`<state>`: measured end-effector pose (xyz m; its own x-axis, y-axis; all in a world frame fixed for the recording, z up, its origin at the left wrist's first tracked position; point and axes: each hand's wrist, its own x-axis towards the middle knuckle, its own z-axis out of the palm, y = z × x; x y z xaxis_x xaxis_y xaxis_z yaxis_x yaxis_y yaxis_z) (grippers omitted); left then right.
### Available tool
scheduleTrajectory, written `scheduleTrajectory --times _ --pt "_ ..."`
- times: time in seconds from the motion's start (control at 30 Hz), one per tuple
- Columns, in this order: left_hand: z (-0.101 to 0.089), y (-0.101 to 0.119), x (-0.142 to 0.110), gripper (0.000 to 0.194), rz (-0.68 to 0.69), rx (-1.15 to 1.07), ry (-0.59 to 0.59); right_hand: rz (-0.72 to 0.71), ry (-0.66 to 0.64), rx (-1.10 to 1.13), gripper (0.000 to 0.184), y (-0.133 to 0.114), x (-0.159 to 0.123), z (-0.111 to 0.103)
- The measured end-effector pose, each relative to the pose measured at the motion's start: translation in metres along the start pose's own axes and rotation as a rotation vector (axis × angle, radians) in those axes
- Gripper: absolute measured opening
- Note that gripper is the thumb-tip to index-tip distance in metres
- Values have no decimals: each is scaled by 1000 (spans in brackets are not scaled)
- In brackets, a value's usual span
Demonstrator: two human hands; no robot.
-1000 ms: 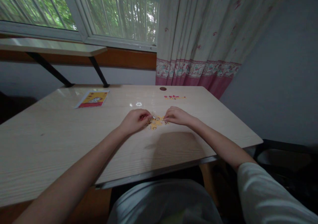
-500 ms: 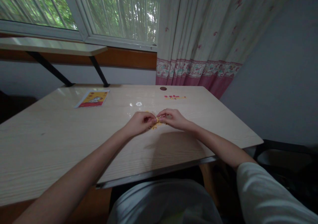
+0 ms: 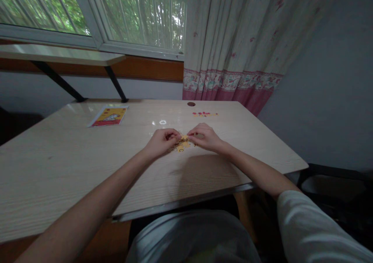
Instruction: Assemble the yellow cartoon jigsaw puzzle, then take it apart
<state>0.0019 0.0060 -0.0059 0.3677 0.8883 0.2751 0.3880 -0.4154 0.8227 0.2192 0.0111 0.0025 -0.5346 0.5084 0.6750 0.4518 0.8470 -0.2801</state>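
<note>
Both hands meet over the middle of the table. My left hand (image 3: 162, 141) is closed, thumb and fingers pinched at the left edge of a small yellow jigsaw puzzle piece (image 3: 184, 138). Its right edge is pinched by my right hand (image 3: 205, 137). Beneath them on the tabletop lie several loose yellow puzzle pieces (image 3: 180, 148), some with dark marks. The fingers partly cover the pile. Farther back sits a small row of red and yellow pieces (image 3: 205, 114).
A yellow and red picture sheet (image 3: 108, 116) with a white animal lies at the back left of the wooden table (image 3: 87, 169). Behind it, a raised shelf (image 3: 64, 55) stands on black legs. A round cable hole (image 3: 191, 104) is near the far edge, below the curtain (image 3: 233, 60).
My hands have drawn slightly apart and up, so the yellow piece between them and the pile below show more. The sheet and the back row stay put.
</note>
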Motion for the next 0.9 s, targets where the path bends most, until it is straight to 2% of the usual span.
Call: scheduleTrajectory --times 0.3,0.77,0.9 --pt "0 2 -1 30 -15 -25 -13 -10 -32 -71 20 2 -1 1" --pt "-5 3 -1 29 -15 71 -10 19 102 -111 20 21 -1 -18" --pt "-4 0 0 28 2 79 -39 27 77 -87 20 21 1 -19"
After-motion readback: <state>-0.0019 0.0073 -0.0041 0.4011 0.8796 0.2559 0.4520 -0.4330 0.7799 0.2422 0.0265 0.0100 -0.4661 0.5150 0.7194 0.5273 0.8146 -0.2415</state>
